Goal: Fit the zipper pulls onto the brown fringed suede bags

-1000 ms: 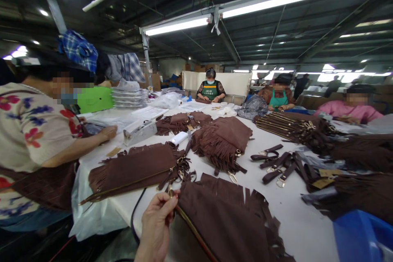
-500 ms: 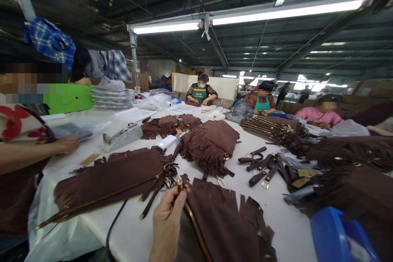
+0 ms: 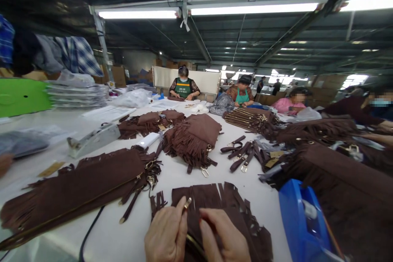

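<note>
One broad white surface (image 3: pixel 256 198) carries the work, with the blue tape dispenser (image 3: pixel 290 217) as the landmark. Well left of the dispenser stretches a long brown fringed bag (image 3: pixel 86 184); beyond and left of it sits a thick stack of fringed bags (image 3: pixel 199 135). Just left of the dispenser, partly covered by the hands, lies the brown fringed bag in work (image 3: pixel 211 200). Its fabric looks limp, so letting the surface bear its weight should leave the fingers free for fine control.

The right hand (image 3: pixel 224 235), nearer the dispenser, is curled with thumb and forefinger close together; whether they grip anything I cannot tell. Light fingertips there would probably avoid dragging the fringe. The left hand (image 3: pixel 166 233), farther from the dispenser, is narrowed to a pinch. Loose wrist straps (image 3: pixel 237 165) lie beyond the dispenser, to its left, well apart from the hands.

Left of the dispenser, a gold-toned zip (image 3: pixel 195 244) shows between the hands; holding it straight seems wise. Smallest is the gold-coloured metal fitting (image 3: pixel 188 203) in the left pinch, best steadied close to its base.
</note>
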`<state>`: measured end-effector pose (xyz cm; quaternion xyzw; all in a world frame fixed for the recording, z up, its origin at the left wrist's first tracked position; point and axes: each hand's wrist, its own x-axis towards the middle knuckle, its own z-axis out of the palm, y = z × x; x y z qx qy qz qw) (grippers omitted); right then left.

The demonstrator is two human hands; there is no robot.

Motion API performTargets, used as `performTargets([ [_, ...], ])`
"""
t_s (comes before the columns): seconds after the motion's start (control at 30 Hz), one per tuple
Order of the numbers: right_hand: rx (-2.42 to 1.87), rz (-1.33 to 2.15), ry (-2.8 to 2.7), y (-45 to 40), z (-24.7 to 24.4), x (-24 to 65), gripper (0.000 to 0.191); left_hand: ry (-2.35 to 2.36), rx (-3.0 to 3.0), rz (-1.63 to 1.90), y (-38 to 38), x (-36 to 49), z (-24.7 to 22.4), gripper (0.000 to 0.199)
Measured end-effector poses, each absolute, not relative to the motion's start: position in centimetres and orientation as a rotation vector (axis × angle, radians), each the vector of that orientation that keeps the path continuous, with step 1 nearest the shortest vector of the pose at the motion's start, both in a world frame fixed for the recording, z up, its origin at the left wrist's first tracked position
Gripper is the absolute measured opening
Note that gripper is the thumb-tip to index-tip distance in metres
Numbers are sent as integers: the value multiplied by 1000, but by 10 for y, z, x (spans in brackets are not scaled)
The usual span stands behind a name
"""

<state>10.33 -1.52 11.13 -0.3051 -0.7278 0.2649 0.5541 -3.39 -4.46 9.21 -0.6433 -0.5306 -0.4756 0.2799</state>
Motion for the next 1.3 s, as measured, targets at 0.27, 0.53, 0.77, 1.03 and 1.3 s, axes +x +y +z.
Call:
performTargets([
  [0.27,-914,1139,-1480,-21,118,81,28,-1363,-1727,-1042,-52,-35,86,55],
  [0.53,-1045,1211,-1497,-22,118,83,32,-1337,-1778,-933,-57,-38,84,34],
  [0.77,-1129,1182,-1409,-16,106,75,21,-1298,-1806,-792,-60,-41,82,33],
  [1.03,-1159,1310,-1296,-7,107,85,20,-1344,-1802,-815,-63,-41,80,34],
  [1.3,-949,1670,-1219,-16,99,89,37,-1312,-1901,-887,-61,-44,74,34],
])
